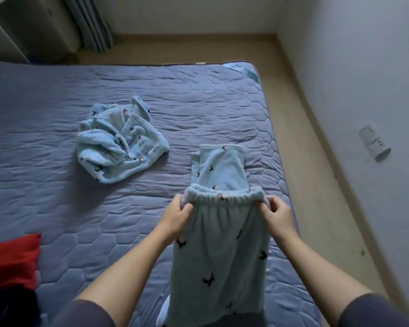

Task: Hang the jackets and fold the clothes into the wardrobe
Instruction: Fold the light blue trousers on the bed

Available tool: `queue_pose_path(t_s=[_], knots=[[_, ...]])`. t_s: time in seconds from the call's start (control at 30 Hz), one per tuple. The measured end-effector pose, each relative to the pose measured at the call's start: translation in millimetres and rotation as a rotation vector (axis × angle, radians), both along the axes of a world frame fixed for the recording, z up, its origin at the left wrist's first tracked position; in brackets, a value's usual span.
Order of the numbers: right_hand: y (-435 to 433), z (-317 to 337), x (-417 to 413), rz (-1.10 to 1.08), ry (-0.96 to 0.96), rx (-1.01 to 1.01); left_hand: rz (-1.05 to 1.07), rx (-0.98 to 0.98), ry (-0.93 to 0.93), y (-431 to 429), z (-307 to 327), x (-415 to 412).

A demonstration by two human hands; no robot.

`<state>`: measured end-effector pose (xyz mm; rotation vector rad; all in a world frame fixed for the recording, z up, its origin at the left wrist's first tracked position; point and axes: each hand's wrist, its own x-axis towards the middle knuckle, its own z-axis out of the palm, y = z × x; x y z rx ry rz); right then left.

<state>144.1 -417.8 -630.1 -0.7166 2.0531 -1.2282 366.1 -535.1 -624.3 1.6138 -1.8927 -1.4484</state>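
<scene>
Here's the room: a wide bed (57,197) fills most of the view, its quilted blue-grey cover stitched in hexagons and lightly wrinkled. Pale wood-toned floor (312,149) runs along the bed's right side and far end. A white wall (364,67) stands on the right, with 1 white socket plate (373,142) low down. In the far left corner, a grey-blue curtain (92,22) hangs beside a pale cabinet (33,27). The light is soft, dim and even.
</scene>
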Motion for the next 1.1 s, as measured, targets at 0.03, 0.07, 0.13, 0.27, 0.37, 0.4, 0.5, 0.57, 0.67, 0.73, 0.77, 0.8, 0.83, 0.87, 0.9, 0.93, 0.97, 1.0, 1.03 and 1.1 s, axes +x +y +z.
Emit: queue_pose_path(t_s=[0.03, 0.07, 0.13, 0.27, 0.37, 0.4, 0.5, 0.57, 0.67, 0.73, 0.77, 0.8, 0.83, 0.87, 0.9, 0.93, 0.97, 1.0, 1.03, 1.1], knots=[[-22, -10, -7, -0.024, 0.031, -0.019, 0.017, -0.014, 0.017, -22, -10, -12], [-42, -19, -13, -0.041, 0.050, -0.041, 0.028, -0.030, 0.022, -42, -20, -23], [-79, -36, -27, -0.053, 0.052, -0.067, 0.046, -0.087, 0.020, -79, -39, -43], [-158, -62, -64, -0.107, 0.123, -0.097, 0.126, -0.203, 0.030, -149, -68, -82], [-206, -90, -85, -0.093, 0.076, -0.017, 0.227, -0.163, 0.033, -187, -101, -104], [-207, -107, -86, -0.063, 0.005, 0.042, 0.258, -0.123, -0.002, -186, -118, -103], [-159, -176, -61, 0.033, -0.155, 0.215, 0.252, 0.068, -0.133, -137, -181, -69], [-113, -212, -40, 0.046, -0.160, 0.359, 0.211, 0.183, -0.155, -91, -214, -45], [-75, -235, -29, 0.009, -0.107, 0.452, 0.216, 0.232, -0.137, -61, -234, -25], [-58, -238, -26, -0.004, -0.143, 0.480, 0.232, 0.299, -0.169, -55, -235, -11], [-47, -239, -24, -0.005, -0.196, 0.496, 0.238, 0.369, -0.136, -51, -236, -3], [-36, -240, -21, 0.003, -0.260, 0.516, 0.240, 0.456, -0.074, -45, -234, 5], [-25, -239, -17, 0.019, -0.306, 0.545, 0.240, 0.542, -0.015, -36, -232, 13], [-14, -237, -13, 0.045, -0.314, 0.579, 0.234, 0.589, 0.007, -26, -230, 19], [-5, -234, -10, 0.073, -0.296, 0.601, 0.230, 0.585, -0.017, -16, -229, 24], [3, -231, -6, 0.085, -0.271, 0.604, 0.244, 0.560, -0.045, -7, -227, 27], [9, -228, -3, 0.084, -0.252, 0.600, 0.264, 0.536, -0.058, 1, -225, 28], [15, -225, 0, 0.084, -0.242, 0.602, 0.278, 0.532, -0.055, 9, -224, 29], [24, -222, 3, 0.089, -0.243, 0.616, 0.281, 0.546, -0.048, 18, -222, 31], [46, -219, 12, 0.087, -0.267, 0.651, 0.259, 0.576, -0.075, 40, -218, 37]])
